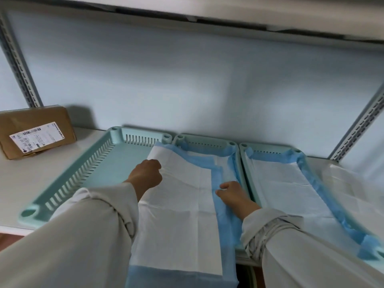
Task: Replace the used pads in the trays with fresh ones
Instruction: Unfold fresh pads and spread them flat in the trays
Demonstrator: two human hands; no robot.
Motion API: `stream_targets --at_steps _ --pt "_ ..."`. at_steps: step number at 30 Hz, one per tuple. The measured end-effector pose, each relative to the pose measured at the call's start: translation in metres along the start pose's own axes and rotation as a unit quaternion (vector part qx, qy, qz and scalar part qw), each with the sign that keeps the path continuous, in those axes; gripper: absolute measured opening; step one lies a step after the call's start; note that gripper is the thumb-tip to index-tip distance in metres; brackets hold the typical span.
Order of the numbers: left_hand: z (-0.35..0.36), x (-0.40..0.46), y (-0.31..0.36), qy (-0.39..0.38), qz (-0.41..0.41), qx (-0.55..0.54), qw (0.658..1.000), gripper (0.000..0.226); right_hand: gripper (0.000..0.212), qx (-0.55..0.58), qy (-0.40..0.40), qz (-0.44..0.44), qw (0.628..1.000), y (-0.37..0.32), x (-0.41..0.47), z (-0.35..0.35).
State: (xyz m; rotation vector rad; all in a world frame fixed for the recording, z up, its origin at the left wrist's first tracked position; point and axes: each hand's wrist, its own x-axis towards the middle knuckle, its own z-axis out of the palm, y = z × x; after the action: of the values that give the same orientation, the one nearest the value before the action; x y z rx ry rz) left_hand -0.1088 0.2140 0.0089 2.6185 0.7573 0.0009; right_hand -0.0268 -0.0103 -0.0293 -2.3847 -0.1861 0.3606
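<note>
Three mint-green slotted trays stand side by side on a white shelf. The left tray [99, 161] has a bare floor. A white pad with blue edging [182, 204] lies partly unfolded over the left tray's right side and the middle tray [204, 142], its near end hanging past the shelf front. My left hand [146, 173] is shut on the pad's left edge. My right hand [231, 194] pinches its blue right border. The right tray [245, 150] holds a spread pad [291, 183] with blue edges turned up along the walls.
A brown cardboard parcel [35, 132] with a white label sits at the back left of the shelf. Clear plastic wrapping [351, 190] lies to the right of the trays. Slotted metal uprights [18, 65] stand at both sides, and another shelf hangs overhead.
</note>
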Motion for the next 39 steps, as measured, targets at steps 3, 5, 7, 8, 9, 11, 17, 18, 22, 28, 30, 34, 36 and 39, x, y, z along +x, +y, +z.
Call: stream_targets --at_steps 3,5,7,8,9,11,17,18,22,28,30,34,36,39 --pt "0.010 0.013 0.013 -0.003 0.009 0.006 1.000 0.046 0.024 0.016 -0.015 0.046 0.999 0.008 0.014 0.006" --pt "0.015 0.020 0.015 0.000 0.013 0.012 1.000 0.045 0.038 0.029 -0.027 0.062 0.997 0.014 0.023 0.009" --pt "0.019 0.026 0.015 0.013 0.019 0.027 0.999 0.043 0.051 0.035 -0.029 0.071 0.996 0.017 0.028 0.010" --pt "0.020 0.029 0.014 0.017 0.023 0.046 0.999 0.042 0.051 0.025 -0.024 0.068 0.997 0.018 0.033 0.012" --pt "0.021 0.030 0.013 0.017 0.028 0.074 0.997 0.041 0.046 0.012 -0.016 0.066 0.998 0.019 0.035 0.012" --pt "0.023 0.032 0.011 0.013 0.045 0.137 0.989 0.039 0.022 -0.027 0.010 0.050 0.998 0.022 0.040 0.012" --pt "0.033 0.039 0.014 0.069 0.083 0.211 0.972 0.018 0.038 -0.114 0.084 -0.026 0.990 0.016 0.034 0.000" --pt "0.034 0.039 0.014 0.072 0.085 0.213 0.971 0.020 0.033 -0.108 0.100 -0.041 0.988 0.011 0.033 -0.002" --pt "0.034 0.039 0.013 0.072 0.083 0.179 0.978 0.024 0.018 0.015 0.109 -0.053 0.992 -0.009 0.040 -0.006" --pt "0.018 0.037 0.008 0.147 0.031 0.085 0.985 0.028 0.024 0.071 0.151 -0.046 0.985 -0.030 0.049 -0.014" --pt "0.016 0.040 0.001 0.142 0.004 0.065 0.988 0.029 0.030 0.121 0.104 -0.001 0.987 -0.028 0.055 -0.008" --pt "0.023 0.045 -0.007 0.103 -0.032 0.037 0.994 0.025 0.045 0.149 -0.110 0.125 0.975 -0.009 0.049 0.006" --pt "0.031 0.046 -0.006 0.057 -0.047 0.023 0.997 0.028 0.039 0.095 -0.139 0.147 0.975 0.003 0.049 0.012" --pt "0.039 0.044 -0.002 0.020 -0.037 0.033 0.999 0.036 0.042 0.068 -0.079 0.149 0.983 0.015 0.058 0.019"
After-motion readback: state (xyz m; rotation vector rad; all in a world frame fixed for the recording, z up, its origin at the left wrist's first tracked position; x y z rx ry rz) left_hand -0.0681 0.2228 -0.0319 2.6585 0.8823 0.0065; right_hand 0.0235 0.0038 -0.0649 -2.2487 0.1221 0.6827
